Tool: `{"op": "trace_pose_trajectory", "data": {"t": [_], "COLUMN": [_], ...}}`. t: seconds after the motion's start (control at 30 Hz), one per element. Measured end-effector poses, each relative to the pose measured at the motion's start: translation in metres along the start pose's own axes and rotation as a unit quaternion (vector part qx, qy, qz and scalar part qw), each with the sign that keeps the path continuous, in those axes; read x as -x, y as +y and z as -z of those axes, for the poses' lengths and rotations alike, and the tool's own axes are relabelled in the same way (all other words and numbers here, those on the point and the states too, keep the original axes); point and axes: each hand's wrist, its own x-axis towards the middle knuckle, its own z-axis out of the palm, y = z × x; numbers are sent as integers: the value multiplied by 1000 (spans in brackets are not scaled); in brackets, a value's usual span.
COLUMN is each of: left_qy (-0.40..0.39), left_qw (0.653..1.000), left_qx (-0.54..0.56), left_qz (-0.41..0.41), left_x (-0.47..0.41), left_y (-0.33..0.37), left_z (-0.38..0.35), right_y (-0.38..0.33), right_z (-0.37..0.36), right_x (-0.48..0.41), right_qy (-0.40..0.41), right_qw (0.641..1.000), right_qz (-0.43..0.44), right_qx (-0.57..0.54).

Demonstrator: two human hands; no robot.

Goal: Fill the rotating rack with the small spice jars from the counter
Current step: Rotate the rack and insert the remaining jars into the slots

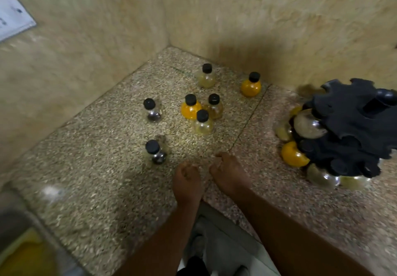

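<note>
Okay, both hands look empty: your left hand [188,179] and right hand [228,172] sit side by side low on the counter [96,190]. Fingers are curled under into fists, with nothing in either as far as the blur lets me see. Seven spice jars stand upright on the counter, caps up, so each can be taken by the neck. Two dark-filled ones are to your left, the near dark jar [156,153] close to your left hand and the far dark jar [153,111] behind it. A tight cluster sits mid-counter: orange jar [190,109], amber jar [214,108] and pale jar [203,124], apparently touching. Near the wall corner are the back pale jar [206,78] and back orange jar [251,85], apart from each other. The rotating rack [352,123] is at your right, black and notched round its rim. Jars hang in the notches by their necks, so their bellies bulge out below: a clear racked jar [307,125], an orange racked jar [293,154] and more lower down, count unclear. My judgement is that it's partly filled, since open notches show along the top rim. The likely next pick is the near dark jar, as it's closest. Watch the cluster, because pulling one jar could tip its neighbours.
</note>
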Motion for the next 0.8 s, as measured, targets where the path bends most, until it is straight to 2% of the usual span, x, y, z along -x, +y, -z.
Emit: {"op": "trace_pose_trajectory", "data": {"t": [0.1, 0.23, 0.37, 0.57, 0.8], "left_qy": [56, 106, 138, 113, 75], "left_qw": [998, 994, 988, 970, 963], "left_qx": [17, 11, -48, -121, -107], "left_qz": [24, 13, -48, -178, -235], "left_x": [-11, -29, -55, -88, -86], "left_y": [-15, -5, 3, 16, 28], "left_z": [24, 39, 57, 71, 61], "right_y": [-18, -28, -37, -41, -42], "right_z": [-20, -40, -52, -61, -60], "right_x": [-2, -10, -18, -22, -24], "right_qy": [-26, -71, -128, -166, -157], "right_qw": [997, 986, 972, 958, 966], "right_qz": [24, 42, 36, 31, 27], "right_qx": [66, 146, 195, 231, 206]}}
